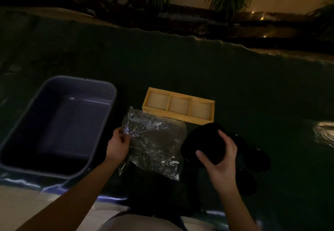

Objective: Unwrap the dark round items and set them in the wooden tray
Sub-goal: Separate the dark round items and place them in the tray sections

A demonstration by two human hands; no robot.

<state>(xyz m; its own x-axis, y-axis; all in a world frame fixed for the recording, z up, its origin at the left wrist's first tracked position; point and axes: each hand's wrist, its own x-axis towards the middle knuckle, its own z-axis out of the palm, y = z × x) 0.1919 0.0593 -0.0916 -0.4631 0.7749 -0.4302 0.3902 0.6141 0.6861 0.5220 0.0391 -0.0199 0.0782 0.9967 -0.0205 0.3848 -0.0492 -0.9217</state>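
Note:
A light wooden tray point(155, 112) with three square compartments lies on the dark table, and nothing is in any of them. My right hand point(219, 158) grips a dark round item point(204, 140) just in front of the tray's right end. My left hand point(117, 145) pinches the left edge of a crinkled clear plastic wrapper point(153, 144) spread in front of the tray. More dark round items point(253, 160) lie stacked to the right of my right hand; the dim light hides their outlines.
A large grey plastic tub point(32, 127) stands at the left with nothing in it. The dark table cover point(162, 68) stretches far back. A pale shiny shape point(325, 133) lies at the right edge. Plants stand along the far wall.

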